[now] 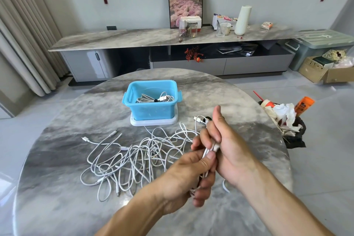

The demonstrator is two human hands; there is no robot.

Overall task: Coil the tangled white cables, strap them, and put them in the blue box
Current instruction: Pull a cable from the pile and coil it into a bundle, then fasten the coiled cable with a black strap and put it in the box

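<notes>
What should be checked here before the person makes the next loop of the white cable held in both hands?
1. Both hands hold the cable: left hand and right hand each have a grip on the white cable bundle. Ok.
2. Trailing length free of the tangled white cable pile on the round grey marble table: cannot tell.
3. Blue plastic box open, with room: one strapped white coil lies inside. Ok.
4. Box steady: it stands on its white lid. Ok.
5. Strap at hand: a dark item beyond the right hand is mostly hidden. Cannot tell.
</notes>
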